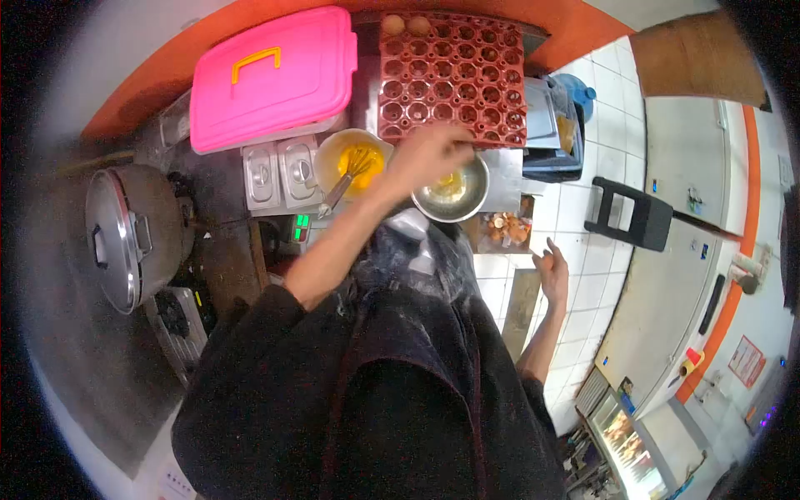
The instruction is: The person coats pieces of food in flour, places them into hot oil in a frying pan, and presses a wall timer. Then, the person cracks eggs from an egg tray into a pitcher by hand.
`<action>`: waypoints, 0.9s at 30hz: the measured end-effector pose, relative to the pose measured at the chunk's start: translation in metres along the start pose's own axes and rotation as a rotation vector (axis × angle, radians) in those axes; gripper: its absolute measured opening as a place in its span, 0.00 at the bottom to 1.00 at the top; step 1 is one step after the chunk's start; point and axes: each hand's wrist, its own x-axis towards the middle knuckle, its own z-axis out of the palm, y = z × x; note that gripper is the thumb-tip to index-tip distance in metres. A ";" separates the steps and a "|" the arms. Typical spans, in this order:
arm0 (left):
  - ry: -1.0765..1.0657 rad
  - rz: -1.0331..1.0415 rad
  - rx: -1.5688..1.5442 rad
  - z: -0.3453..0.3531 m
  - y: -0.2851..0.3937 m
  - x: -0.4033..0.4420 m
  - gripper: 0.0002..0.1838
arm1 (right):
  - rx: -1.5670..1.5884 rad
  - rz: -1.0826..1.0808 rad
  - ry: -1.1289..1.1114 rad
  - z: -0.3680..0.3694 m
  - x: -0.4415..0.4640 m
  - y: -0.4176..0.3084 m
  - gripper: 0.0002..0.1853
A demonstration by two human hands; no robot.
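My left hand (435, 158) reaches across above the near edge of a red egg tray (452, 139) and the rim of a metal bowl (454, 207). Its fingers look curled but are smeared by motion, so whether they hold anything is hidden. The metal bowl has some clear and yellowish egg in it. Off to the right, beside a box of broken eggshells (505, 228), my right hand (552, 271) hangs with its fingers apart and nothing visible in them. Left of the metal bowl, a whisk (357, 165) leans in a pale bowl (332, 152) of yellow egg.
Two eggs (406, 25) sit in the tray's far left corner. A pink lidded box (283, 92) stands behind two lidded steel containers (279, 175). A large lidded pot (125, 233) is at the left. A black stool (637, 217) stands on the tiled floor.
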 end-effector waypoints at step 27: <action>0.395 0.022 -1.231 -0.124 -0.052 -0.024 0.29 | 0.874 -0.054 -0.067 0.139 0.013 -0.195 0.22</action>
